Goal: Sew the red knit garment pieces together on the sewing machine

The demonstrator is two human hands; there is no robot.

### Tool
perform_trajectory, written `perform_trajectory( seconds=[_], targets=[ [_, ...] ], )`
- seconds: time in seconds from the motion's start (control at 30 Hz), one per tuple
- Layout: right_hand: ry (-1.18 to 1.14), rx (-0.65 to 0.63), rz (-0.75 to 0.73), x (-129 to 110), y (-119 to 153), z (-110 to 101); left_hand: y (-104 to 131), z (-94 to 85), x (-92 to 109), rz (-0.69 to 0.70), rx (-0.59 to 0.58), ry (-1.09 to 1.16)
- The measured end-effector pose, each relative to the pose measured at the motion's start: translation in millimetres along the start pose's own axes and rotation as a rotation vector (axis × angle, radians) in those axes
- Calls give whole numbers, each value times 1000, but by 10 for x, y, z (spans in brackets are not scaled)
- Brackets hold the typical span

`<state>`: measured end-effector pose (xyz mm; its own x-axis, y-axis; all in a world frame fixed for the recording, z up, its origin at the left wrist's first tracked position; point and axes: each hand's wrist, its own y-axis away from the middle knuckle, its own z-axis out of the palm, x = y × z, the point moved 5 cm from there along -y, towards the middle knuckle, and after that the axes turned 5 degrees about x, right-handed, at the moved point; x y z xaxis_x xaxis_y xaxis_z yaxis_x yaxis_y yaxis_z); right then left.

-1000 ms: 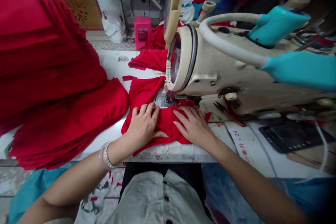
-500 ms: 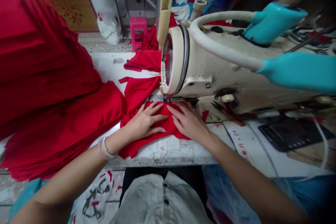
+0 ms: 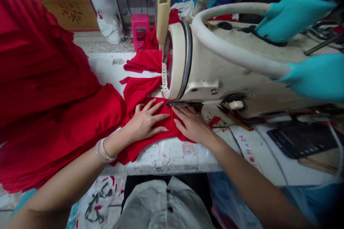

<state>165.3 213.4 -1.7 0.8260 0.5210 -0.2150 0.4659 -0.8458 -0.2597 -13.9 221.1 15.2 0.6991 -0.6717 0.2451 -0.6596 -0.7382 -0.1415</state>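
Note:
Red fabric (image 3: pixel 161 134) lies flat on the white machine bed, its far edge by the presser foot (image 3: pixel 169 104) of the sewing machine (image 3: pixel 215 64). My left hand (image 3: pixel 147 120) rests palm down on the cloth with fingers spread, left of the foot; a beaded bracelet circles that wrist. My right hand (image 3: pixel 192 123) also lies flat on the cloth, just right of the foot, its fingertips partly hidden under the machine head. Neither hand grips the fabric. More red cloth bunches beyond my left hand.
A tall stack of red fabric pieces (image 3: pixel 53 96) fills the left side. Scissors or snips (image 3: pixel 236 118) and a dark phone (image 3: pixel 303 137) lie at the right. A pink stool (image 3: pixel 139 30) stands behind the table. Scraps litter the floor.
Both hands have stayed flat on the cloth, and the red fabric has shifted slightly away from me past the presser foot. The whole view has tilted a little.

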Motion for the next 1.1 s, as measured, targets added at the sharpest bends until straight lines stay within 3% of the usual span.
perform_trajectory(
  seconds=[0.4, 1.1],
  targets=[
    [-22, 18, 26, 78, -8, 82, -34, 17, -80, 68, -26, 23],
    [-41, -4, 26, 109, 19, 124, -13, -11, -61, 63, 16, 53]
  ],
)
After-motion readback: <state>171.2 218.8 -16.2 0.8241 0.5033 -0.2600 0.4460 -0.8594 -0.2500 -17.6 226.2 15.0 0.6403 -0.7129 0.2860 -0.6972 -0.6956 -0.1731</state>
